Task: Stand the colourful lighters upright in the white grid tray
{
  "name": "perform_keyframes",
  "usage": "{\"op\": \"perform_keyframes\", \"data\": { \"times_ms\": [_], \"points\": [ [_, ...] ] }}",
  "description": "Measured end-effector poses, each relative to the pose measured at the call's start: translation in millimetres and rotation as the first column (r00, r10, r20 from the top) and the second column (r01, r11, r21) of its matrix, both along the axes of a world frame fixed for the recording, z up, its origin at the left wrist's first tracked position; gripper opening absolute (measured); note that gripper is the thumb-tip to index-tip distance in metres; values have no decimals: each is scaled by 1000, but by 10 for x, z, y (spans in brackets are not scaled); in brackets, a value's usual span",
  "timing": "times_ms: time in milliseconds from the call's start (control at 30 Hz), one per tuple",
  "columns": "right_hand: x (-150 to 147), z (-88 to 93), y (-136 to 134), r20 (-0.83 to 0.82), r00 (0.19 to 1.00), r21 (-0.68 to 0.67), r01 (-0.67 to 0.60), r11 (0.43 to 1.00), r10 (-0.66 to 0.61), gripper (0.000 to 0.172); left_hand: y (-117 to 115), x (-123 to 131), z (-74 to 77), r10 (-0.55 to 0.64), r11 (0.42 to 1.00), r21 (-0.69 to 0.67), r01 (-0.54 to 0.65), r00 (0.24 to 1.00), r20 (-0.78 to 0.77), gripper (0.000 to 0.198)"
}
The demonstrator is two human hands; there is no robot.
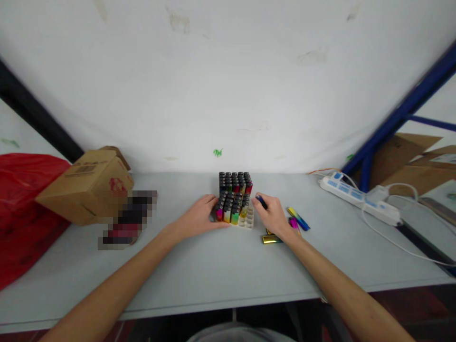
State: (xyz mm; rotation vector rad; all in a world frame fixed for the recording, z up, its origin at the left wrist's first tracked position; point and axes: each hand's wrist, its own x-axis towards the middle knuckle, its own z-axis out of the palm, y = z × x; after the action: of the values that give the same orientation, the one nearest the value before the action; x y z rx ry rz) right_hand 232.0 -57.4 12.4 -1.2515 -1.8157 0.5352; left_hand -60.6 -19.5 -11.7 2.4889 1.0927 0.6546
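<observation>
A pale tray holds rows of upright lighters with dark tops; several holes at its right front corner hold none. Behind it stands another block of lighters. My left hand rests against the tray's left side, fingers spread around its corner. Just right of the tray, my right hand is closed on a dark blue lighter. Loose shiny lighters lie by and partly under that hand: a yellow and blue one, a magenta one and a gold one.
At the left are a red bag, a cardboard box and a pixelated dark object. A white power strip with cables lies at the right, near a blue frame and cardboard. A wall stands behind the table.
</observation>
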Motion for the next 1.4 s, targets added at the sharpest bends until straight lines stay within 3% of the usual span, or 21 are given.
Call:
{"op": "perform_keyframes", "data": {
  "times_ms": [400,933,1100,1267,1400],
  "points": [
    [-45,20,-16,-5,1000,-9,26,1000,-27,59,-14,2,17,5,1000,-1,-5,1000,-6,58],
    [1,-5,-30,18,998,-12,52,999,-52,37,-5,-5,-7,13,1000,13,-13,1000,-23,58],
    [76,82,-78,86,994,56,-78,995,73,30,-6,-5,-4,17,1000,13,-17,1000,-14,58],
    [186,181,-111,186,965,216,-225,950,186,37,-13,10,9,16,1000,12,-16,1000,-13,59],
    [205,178,-133,205,946,141,-283,949,252,35,-8,5,-3,4,999,33,-4,1000,-19,60]
  ]
}}
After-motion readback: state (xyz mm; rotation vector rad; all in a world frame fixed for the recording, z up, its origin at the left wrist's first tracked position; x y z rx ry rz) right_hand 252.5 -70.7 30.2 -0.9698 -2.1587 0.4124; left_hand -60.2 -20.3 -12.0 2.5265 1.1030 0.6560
